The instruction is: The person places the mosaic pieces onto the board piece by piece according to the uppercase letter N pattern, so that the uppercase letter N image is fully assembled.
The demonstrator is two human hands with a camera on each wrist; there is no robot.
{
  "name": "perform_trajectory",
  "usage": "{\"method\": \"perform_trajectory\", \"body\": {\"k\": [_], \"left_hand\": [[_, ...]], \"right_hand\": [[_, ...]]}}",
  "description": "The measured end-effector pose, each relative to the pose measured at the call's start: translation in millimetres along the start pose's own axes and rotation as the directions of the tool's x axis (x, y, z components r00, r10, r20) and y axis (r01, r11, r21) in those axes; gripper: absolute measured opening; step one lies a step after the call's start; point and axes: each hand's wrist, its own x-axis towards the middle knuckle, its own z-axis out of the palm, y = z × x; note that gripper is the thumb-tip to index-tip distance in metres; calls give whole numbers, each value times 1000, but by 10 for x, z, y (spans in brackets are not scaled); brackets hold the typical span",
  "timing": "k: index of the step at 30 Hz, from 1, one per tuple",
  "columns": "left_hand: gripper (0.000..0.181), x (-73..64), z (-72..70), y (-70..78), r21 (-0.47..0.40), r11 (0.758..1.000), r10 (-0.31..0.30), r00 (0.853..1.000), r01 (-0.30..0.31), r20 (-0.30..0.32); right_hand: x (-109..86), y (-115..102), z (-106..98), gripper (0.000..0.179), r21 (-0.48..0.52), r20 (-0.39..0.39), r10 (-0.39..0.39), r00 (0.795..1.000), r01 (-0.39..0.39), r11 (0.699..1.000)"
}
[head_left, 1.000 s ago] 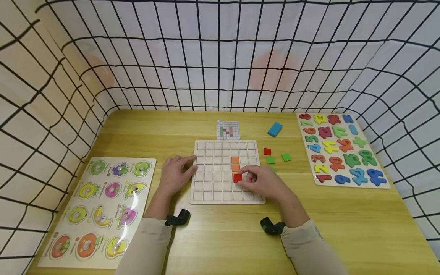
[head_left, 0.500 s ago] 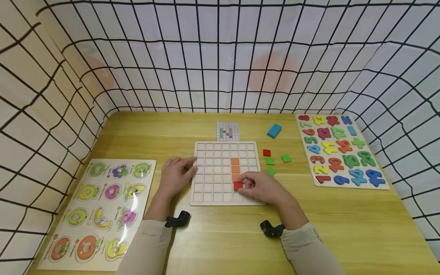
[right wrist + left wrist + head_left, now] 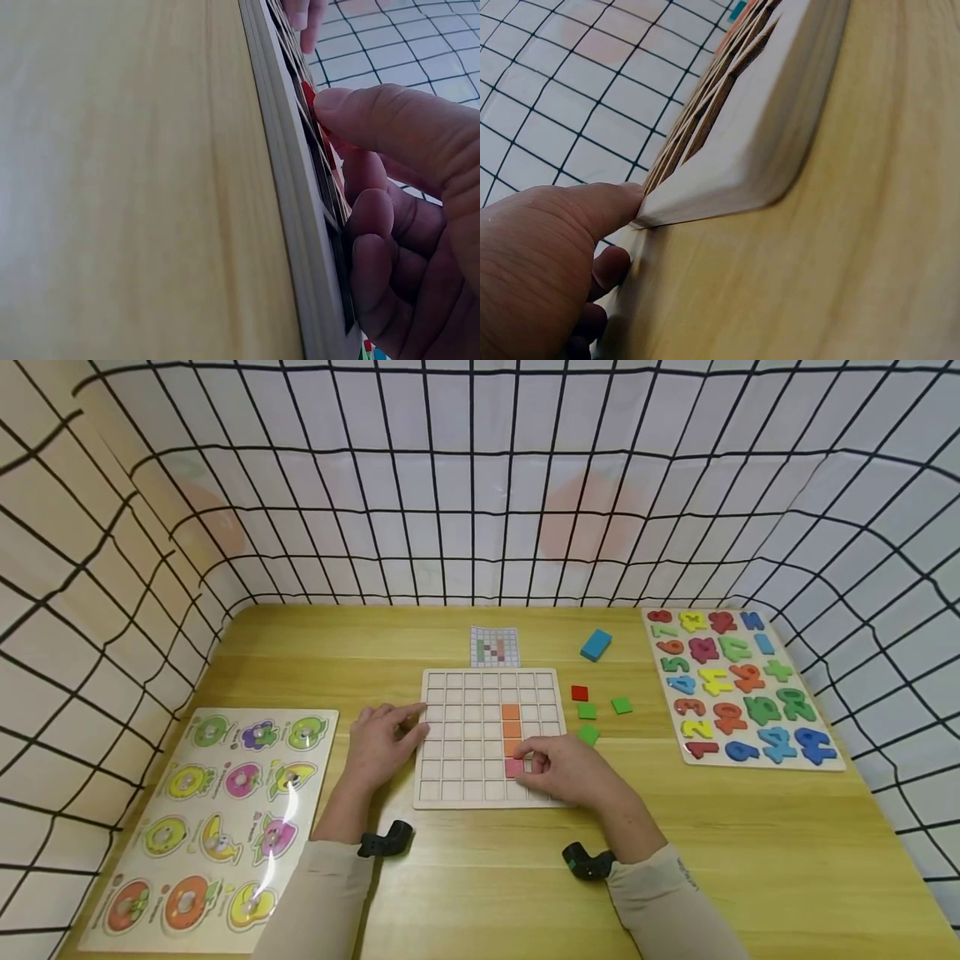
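- Pinching a red tile (image 3: 513,768) between thumb and fingers, the right hand (image 3: 566,768) holds it over the gridded wooden board (image 3: 453,806), in the fifth column from the board's left edge and the second row from its near edge. Its top catches the light and looks pink in the head view; whether it sits fully in its square cannot be told.
- Three orange tiles (image 3: 512,729) lie in the same column, one after another, just beyond the red tile.
- The left hand (image 3: 378,743) touches the board's left edge, thumb and index finger spread apart, the other fingers loosely bent.
- A small printed card (image 3: 494,647) with a coloured grid lies just beside the board's far edge.
- Near the board's right edge lie a second red tile (image 3: 580,693) and three green tiles (image 3: 588,735); a blue block (image 3: 596,645) is farther back, nearer the worktop's far edge.
- Toward the worktop's far right corner lies a number puzzle (image 3: 761,760).
- A fruit puzzle (image 3: 225,941) runs along the worktop's left edge to its near left corner.
- Black wire mesh (image 3: 472,512) stands along the far, left and right edges of the wooden worktop (image 3: 480,893).
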Motion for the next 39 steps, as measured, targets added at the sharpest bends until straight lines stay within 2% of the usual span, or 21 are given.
{"method": "perform_trajectory", "body": {"k": [4,10,17,20,24,26,31,39], "left_hand": [[39,-1,-13,3,-4,1000,-4,1000,4,1],[39,31,-16,-1,-13,1000,-1,1000,1,3],[39,31,5,1,-27,1000,2,1000,-2,11],[40,25,10,-11,-27,1000,1,1000,-1,10],[39,17,0,-11,-26,1000,-2,1000,2,9],[39,16,-2,-9,-28,1000,-5,1000,6,11],[39,6,-9,2,-24,1000,-14,1000,14,14],[38,-17,-18,11,-31,999,-11,1000,11,10]], "right_hand": [[10,3,-10,20,11,1,22,1000,-22,1000],[-10,38,-100,21,90,-1,56,998,-56,994],[-154,189,-369,28,94,-128,91,988,-80,992],[-243,303,-468,30,88,-157,128,979,-115,989],[-351,501,-564,27,57,-172,125,977,-116,992],[-400,594,-610,25,32,-160,124,979,-120,992],[-480,755,-723,29,5,-72,167,983,-167,986],[-461,835,-790,36,-9,35,162,986,-162,987]]}}
